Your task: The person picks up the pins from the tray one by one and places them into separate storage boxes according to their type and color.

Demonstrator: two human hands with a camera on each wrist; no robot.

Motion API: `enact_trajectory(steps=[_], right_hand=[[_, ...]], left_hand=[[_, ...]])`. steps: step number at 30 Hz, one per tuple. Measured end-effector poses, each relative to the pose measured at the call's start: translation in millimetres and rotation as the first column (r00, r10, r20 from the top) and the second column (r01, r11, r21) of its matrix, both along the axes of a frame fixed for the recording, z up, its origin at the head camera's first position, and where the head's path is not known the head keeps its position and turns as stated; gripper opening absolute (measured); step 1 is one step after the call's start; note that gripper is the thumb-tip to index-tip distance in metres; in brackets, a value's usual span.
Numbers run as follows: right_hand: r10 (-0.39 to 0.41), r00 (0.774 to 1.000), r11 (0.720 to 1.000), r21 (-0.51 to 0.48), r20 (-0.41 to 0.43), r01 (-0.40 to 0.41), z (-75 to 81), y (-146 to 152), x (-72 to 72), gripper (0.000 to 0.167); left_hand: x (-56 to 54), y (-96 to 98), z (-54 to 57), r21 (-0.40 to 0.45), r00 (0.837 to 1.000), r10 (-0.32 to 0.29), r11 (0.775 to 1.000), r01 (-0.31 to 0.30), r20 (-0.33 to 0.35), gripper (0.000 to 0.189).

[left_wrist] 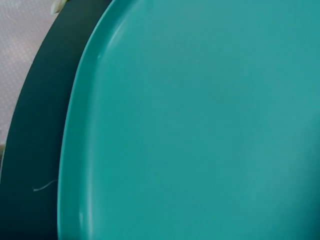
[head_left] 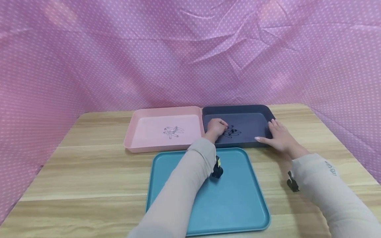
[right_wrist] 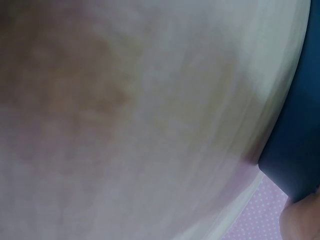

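Note:
My left hand reaches into the dark navy tray with curled fingers. Its fingertips touch one of the black safety pins lying in a small pile there and seem to pinch it; the exact hold is too small to see. Around the tray's front right corner, my right hand rests with fingers fairly straight, the thumb reaching over the front rim. In the right wrist view, a bit of finger touches the navy tray. Silver safety pins lie in the pink tray to the left.
A teal tray lies in front of both trays, with the left forearm crossing over it. The wooden table carries everything. Pink dotted cloth hangs behind and at both sides.

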State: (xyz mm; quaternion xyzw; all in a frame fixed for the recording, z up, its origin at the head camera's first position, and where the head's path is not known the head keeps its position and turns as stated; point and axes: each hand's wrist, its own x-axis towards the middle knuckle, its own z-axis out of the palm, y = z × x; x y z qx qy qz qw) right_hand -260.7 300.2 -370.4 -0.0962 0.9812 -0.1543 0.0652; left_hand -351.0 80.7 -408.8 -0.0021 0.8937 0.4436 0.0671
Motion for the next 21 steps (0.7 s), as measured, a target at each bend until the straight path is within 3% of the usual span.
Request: enact_trajectory(steps=[5, 8, 11, 14, 18, 21], right_hand=[[-0.004, 1.0, 1.0, 0.002, 0.004, 0.004, 1.1, 0, 0.2, 0.098], [-0.008, 1.0, 1.0, -0.001, 0.007, 0.008, 1.1, 0, 0.3, 0.098], [-0.009, 1.0, 1.0, 0.001, 0.006, 0.009, 0.1, 0, -0.3, 0.098], [-0.011, 1.0, 1.0, 0.005, 0.007, 0.011, -1.2, 1, -0.5, 0.098], [-0.01, 1.0, 1.0, 0.008, 0.009, 0.01, -2.3, 2, -0.9, 0.099], [-0.008, 1.0, 1.0, 0.009, 0.009, 0.008, -2.1, 1, -0.8, 0.098]], left_hand=[[-120.1, 33.4, -143.3, -0.054, 0.997, -0.019, 0.998, 0.015, -0.081, 0.012], [-153.8, 45.7, -185.0, -0.091, 0.993, -0.016, 0.996, 0.006, -0.116, 0.017], [-170.7, 53.1, -206.5, -0.103, 0.99, -0.012, 0.995, -0.003, -0.144, 0.02], [-177.3, 56.4, -215.4, -0.099, 0.992, -0.014, 0.995, 0.002, -0.126, 0.016], [-173.1, 55.1, -211.8, -0.106, 0.994, -0.029, 0.994, 0.018, -0.109, 0.014], [-156.1, 48.8, -193.8, -0.103, 0.987, -0.04, 0.994, 0.024, -0.156, 0.015]])
